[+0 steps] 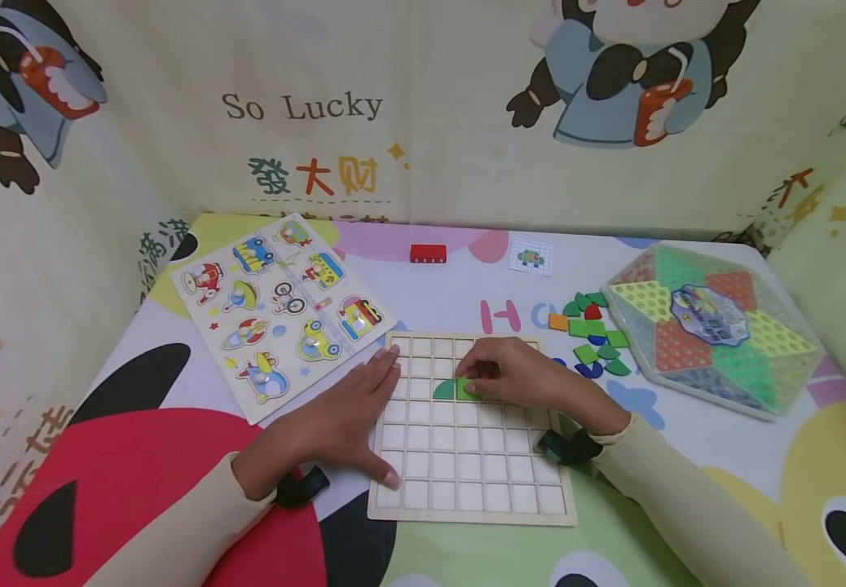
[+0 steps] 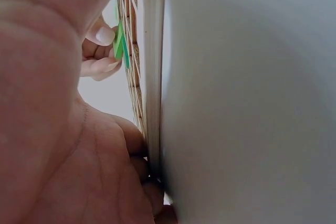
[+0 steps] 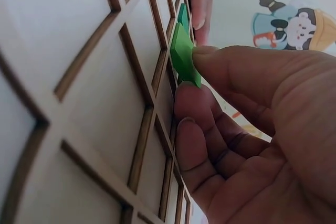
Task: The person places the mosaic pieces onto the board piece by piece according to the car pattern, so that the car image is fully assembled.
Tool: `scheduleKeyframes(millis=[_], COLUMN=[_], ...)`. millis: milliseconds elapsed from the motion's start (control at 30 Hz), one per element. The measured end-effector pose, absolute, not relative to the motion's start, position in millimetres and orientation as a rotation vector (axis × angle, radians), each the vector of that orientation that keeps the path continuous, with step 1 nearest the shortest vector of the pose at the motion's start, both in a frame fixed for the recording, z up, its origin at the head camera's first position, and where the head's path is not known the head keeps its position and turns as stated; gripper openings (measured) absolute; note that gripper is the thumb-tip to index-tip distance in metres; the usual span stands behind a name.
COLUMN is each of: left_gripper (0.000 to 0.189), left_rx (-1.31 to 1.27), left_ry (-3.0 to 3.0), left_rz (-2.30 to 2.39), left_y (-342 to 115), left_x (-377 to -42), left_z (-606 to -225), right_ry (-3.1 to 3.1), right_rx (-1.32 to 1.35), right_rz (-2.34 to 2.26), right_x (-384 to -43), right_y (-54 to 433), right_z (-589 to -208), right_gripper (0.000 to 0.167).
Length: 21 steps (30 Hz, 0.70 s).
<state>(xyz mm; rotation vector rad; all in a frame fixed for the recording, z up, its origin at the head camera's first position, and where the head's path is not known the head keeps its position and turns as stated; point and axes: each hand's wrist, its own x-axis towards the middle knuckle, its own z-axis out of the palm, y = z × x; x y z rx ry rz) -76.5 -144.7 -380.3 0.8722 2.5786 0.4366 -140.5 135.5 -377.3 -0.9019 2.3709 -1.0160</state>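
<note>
We've got a hexagonal box [image 1: 709, 391], red, green and yellow showing, by the desk's [image 1: 460, 285] right edge. Our wooden grid [image 1: 472, 517]: left hand [image 1: 338, 416] spread along its left edge, right hand [image 1: 514, 371] pinching a green tile [image 1: 463, 391] beside the teal piece [image 1: 446, 392] in one cell [image 1: 436, 382].

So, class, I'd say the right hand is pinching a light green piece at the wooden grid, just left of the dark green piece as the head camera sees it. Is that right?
Not quite: the head view shows the light green piece just right of the dark green piece, not left. The right hand does pinch it at the wooden grid.
</note>
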Motion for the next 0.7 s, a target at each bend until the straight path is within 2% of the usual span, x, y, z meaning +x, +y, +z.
scheduleKeyframes(millis=[700], left_gripper=[0.130], left_rx=[0.872], left_ry=[2.584], left_rz=[0.448], left_y=[-146], left_x=[-75], left_z=[-379], right_ry=[2.418], right_rx=[-0.879], right_rz=[-1.145], right_x=[-136], right_y=[150], right_z=[-374], right_gripper=[0.019])
